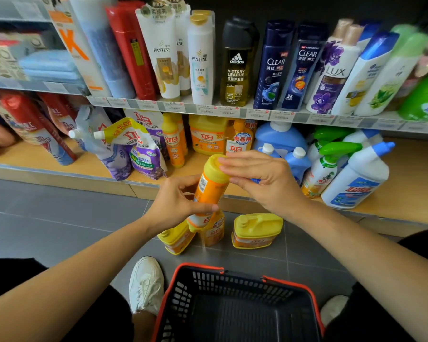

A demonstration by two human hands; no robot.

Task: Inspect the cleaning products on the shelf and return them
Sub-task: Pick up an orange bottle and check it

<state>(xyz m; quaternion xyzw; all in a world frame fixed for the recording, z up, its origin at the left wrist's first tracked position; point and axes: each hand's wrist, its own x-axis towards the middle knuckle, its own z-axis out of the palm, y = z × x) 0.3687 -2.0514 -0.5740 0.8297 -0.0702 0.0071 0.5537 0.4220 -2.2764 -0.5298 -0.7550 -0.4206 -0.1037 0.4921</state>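
An orange detergent bottle (209,191) with a yellow cap is held tilted in front of the low wooden shelf (405,193), its barcode side toward me. My left hand (177,202) grips its lower body. My right hand (260,177) lies over the yellow cap, fingers spread across the top. On the grey floor below stand three more orange detergent containers: a yellow-lidded jug (256,230), a second jug (176,239) and a pouch-like bottle (214,230) behind the held one.
A black basket with a red rim (292,285) sits open on the floor between my white shoes (146,285). The low shelf holds purple refill pouches (143,154), orange bottles (208,137), blue bottles (297,161) and white spray bottles (356,178). Shampoo bottles (237,62) line the upper shelf.
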